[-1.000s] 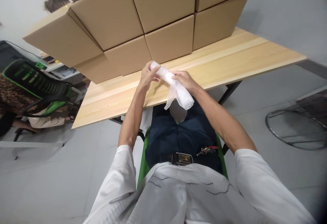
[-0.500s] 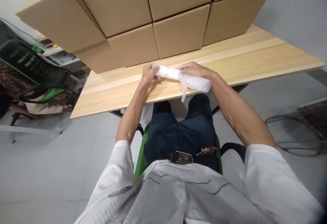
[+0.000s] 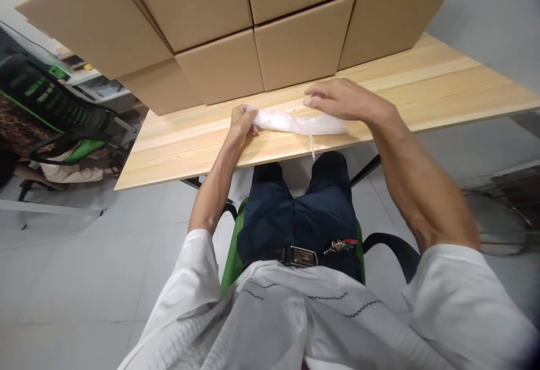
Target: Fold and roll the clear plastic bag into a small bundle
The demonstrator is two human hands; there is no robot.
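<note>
Left hand [image 3: 242, 120]: pinching the left end of the white plastic wrap [image 3: 282, 122].
Right hand [image 3: 340, 100]: hovering with fingers parted, just beyond the wrap's right part; I am not managing to tell whether it is touching.
Wrap: lying lengthwise between table [image 3: 447, 86] edge and boxes [image 3: 304, 44], a loose strip [image 3: 313, 146] dangling past the near edge.
Boxes: standing stacked on the far side.
Step, as I am judging: laying out the wrap.
Next move: calling, I am thinking, for a steady left pinch and a light right palm.
</note>
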